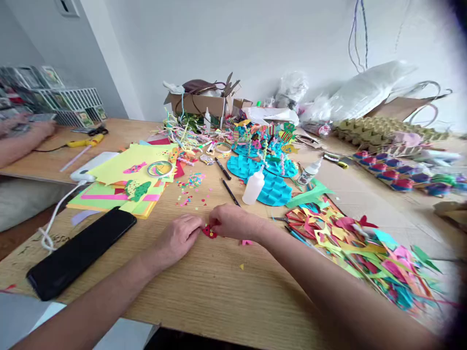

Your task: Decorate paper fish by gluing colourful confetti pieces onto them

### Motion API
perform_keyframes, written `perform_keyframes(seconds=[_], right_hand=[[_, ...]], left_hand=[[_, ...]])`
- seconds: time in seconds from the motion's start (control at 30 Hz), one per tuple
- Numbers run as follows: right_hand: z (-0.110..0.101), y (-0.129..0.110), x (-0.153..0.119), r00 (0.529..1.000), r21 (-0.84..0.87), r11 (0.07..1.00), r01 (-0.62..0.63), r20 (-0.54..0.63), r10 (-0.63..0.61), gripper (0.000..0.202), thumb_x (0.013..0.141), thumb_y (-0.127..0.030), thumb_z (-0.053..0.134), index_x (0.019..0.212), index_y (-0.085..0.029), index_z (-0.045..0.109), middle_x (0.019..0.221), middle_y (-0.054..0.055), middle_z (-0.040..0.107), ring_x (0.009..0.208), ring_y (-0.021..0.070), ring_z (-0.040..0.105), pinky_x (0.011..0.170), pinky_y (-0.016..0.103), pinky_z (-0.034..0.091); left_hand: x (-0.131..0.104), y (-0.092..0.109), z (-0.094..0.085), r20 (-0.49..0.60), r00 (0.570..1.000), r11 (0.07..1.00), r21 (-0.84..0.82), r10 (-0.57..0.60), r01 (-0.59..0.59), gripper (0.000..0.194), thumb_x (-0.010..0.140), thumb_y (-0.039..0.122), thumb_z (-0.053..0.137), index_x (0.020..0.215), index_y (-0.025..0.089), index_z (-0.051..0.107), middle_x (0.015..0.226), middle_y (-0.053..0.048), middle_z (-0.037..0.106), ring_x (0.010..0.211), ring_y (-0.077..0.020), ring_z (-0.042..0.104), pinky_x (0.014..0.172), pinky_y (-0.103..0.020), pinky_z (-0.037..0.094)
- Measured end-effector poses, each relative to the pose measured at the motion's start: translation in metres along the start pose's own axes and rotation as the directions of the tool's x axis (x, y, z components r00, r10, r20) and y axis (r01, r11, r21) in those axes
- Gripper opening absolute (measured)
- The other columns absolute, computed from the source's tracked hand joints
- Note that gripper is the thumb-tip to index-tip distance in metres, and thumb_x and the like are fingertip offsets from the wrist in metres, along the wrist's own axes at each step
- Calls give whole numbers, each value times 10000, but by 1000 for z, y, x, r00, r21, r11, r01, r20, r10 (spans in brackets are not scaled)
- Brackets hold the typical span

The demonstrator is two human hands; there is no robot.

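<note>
Between my two hands a small red paper cut-out with dots on it lies at the tabletop. My left hand rests on the wood, its fingers together and their tips pinching the cut-out's left edge. Curled over the right side is my right hand, fingertips pressed together; whatever they pinch is hidden. Just beyond the hands, loose paper dots are scattered. Two black pens and a white glue bottle are behind the right hand. A pink paper scrap lies under the right wrist.
A black phone and stacked coloured paper are at left. Blue egg-carton pieces stand behind the bottle. Paper offcuts and scissors cover the right. Another person's hands are at far left, near a yellow glue gun.
</note>
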State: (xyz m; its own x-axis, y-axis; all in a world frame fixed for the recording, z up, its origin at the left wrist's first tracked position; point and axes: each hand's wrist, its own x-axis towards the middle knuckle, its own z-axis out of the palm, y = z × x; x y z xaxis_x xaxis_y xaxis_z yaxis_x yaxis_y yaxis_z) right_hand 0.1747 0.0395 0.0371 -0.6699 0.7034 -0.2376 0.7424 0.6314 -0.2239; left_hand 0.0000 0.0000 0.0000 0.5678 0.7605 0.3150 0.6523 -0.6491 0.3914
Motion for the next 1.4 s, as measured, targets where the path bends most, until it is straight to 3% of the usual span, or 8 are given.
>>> perform_keyframes(seconds=[0.43,0.8,1.4], right_hand=[[1,2,1,998,47,999,-6,-58,9,173,690,-215,510,792,-185,647,790,33,656,708,143,565,555,196,354],[0,-3,-8,990,168,981,93,-118,-74,208,700,-103,504,800,-175,671,788,17,645,716,120,559,602,179,378],[1,-6,-7,995,143,988,56,-94,-43,200,700,-99,500,770,-171,673,806,27,653,736,132,567,637,190,381]], left_hand=[[2,0,-1,10,1000,999,-42,-17,18,166,819,103,397,796,165,550,766,-23,594,741,-149,542,679,-257,424],[2,-1,-1,-3,1000,1000,-18,-10,9,156,802,94,412,771,170,545,730,-12,587,715,-141,546,651,-240,424],[2,0,-1,13,1000,999,-33,-26,26,160,804,97,409,776,169,548,741,-17,590,719,-143,545,662,-251,429]])
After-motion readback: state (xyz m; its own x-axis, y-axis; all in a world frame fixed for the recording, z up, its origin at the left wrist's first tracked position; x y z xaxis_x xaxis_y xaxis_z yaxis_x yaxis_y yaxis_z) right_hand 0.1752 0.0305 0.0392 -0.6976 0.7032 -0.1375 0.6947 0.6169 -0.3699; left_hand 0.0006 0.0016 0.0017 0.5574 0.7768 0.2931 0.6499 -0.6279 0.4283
